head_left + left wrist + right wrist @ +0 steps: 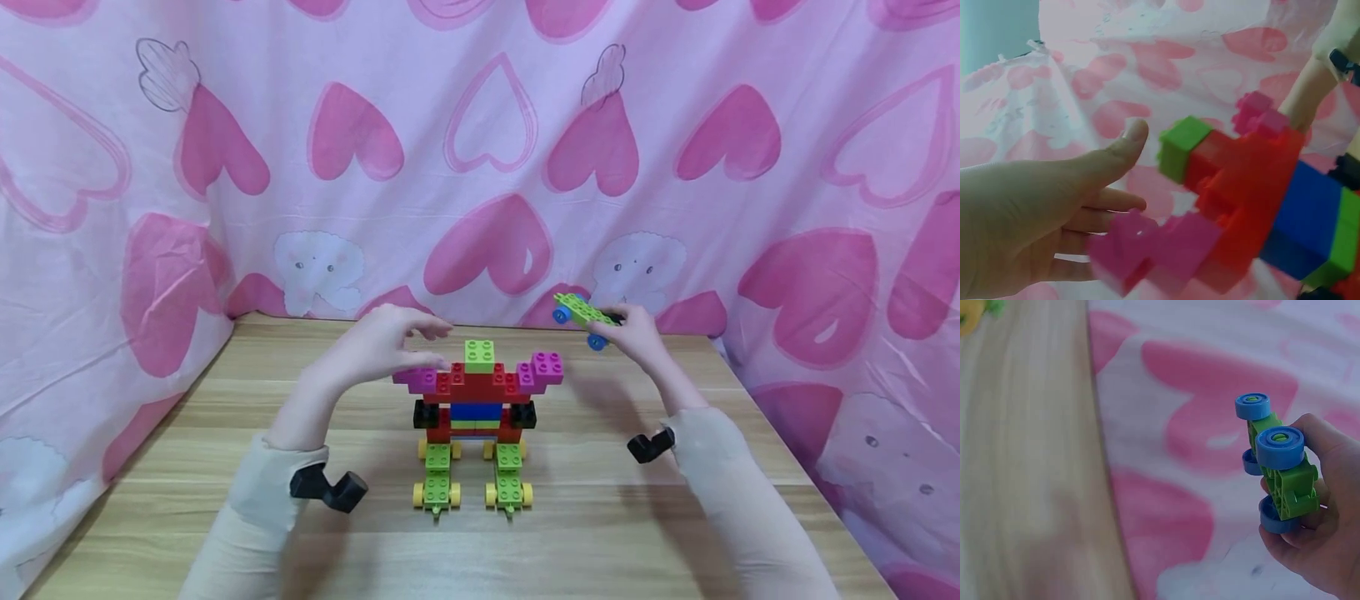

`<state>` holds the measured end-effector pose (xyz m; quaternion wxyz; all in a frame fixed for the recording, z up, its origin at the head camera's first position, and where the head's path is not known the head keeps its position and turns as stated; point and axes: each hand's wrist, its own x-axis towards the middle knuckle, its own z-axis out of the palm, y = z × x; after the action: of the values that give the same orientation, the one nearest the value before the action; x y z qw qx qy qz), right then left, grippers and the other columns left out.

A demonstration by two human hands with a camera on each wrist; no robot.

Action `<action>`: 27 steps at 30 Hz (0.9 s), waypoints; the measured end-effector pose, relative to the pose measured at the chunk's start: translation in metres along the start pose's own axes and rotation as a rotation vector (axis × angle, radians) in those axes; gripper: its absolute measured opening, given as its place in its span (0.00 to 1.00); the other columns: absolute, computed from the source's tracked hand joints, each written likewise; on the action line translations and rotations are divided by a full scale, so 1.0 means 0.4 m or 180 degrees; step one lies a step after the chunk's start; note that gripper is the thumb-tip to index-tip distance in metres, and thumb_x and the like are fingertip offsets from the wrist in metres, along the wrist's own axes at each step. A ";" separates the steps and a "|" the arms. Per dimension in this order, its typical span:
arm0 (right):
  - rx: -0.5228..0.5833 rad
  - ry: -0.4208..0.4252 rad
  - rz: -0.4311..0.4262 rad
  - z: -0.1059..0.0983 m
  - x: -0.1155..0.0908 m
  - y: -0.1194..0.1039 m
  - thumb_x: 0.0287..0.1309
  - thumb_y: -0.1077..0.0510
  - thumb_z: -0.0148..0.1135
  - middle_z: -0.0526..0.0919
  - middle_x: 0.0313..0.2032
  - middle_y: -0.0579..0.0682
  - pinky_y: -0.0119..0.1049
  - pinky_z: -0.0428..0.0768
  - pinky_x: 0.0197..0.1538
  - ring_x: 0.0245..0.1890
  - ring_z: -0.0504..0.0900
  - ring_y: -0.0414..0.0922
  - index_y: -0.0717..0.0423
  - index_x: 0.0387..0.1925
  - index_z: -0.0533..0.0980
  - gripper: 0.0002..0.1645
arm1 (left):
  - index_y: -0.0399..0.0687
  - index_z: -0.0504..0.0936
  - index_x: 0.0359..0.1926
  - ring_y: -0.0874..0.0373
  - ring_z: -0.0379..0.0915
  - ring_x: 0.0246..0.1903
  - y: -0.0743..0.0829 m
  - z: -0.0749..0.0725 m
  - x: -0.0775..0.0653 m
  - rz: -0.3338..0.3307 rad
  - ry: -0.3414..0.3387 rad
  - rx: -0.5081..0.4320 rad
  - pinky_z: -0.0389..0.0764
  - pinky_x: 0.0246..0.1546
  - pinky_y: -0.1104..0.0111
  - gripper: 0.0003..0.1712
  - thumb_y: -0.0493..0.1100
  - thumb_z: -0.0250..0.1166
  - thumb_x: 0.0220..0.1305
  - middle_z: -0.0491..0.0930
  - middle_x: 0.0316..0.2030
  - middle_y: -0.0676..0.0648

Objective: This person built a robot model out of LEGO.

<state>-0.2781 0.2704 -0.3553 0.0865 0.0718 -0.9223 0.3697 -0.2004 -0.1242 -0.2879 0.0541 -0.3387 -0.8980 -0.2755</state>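
Observation:
A toy block robot figure (480,387) stands upright mid-table, with a lime block (479,357) on top and magenta block arms (546,368). Its feet are green wheeled bases (437,487) with yellow wheels. My left hand (378,343) is beside the figure's left magenta arm, fingers relaxed and holding nothing; in the left wrist view its thumb is extended near the lime block. Whether the fingers touch the magenta blocks (1182,247) I cannot tell. Behind and right of the figure, my right hand (636,335) grips a green toy car base (1296,487) with blue wheels, raised above the tabletop.
The wooden table (585,533) carries the figure. A pink heart-patterned cloth (495,108) hangs behind the table and along both sides. Black wrist mounts (327,487) sit on both sleeves.

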 end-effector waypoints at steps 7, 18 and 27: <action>0.0293 -0.0159 -0.0105 -0.008 0.019 -0.115 0.57 0.47 0.67 0.81 0.50 0.62 0.33 0.80 0.40 0.43 0.78 0.50 0.61 0.59 0.75 0.33 | 0.42 0.78 0.60 0.47 0.76 0.57 -0.029 -0.034 0.002 0.0038 0.0352 -0.0146 0.76 0.59 0.50 0.28 0.48 0.69 0.61 0.82 0.54 0.43; 0.0390 -0.0379 -0.0485 -0.013 -0.006 -0.301 0.58 0.48 0.68 0.82 0.48 0.60 0.31 0.78 0.38 0.40 0.79 0.49 0.57 0.59 0.77 0.30 | 0.42 0.68 0.68 0.44 0.64 0.67 -0.012 -0.046 0.023 -0.0013 0.0963 -0.0128 0.67 0.67 0.48 0.32 0.47 0.64 0.67 0.71 0.65 0.39; 0.0532 -0.0643 -0.0832 -0.007 -0.049 -0.401 0.56 0.54 0.69 0.79 0.50 0.57 0.31 0.82 0.38 0.40 0.79 0.50 0.57 0.56 0.79 0.26 | 0.42 0.68 0.68 0.46 0.66 0.65 0.027 -0.056 0.029 0.0266 0.1243 -0.0082 0.66 0.67 0.50 0.32 0.47 0.64 0.67 0.73 0.63 0.40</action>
<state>-0.2273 0.1587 -0.2503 0.0344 0.2347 -0.8752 0.4216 -0.2042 -0.1227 -0.2610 0.2344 -0.3165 -0.8520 -0.3449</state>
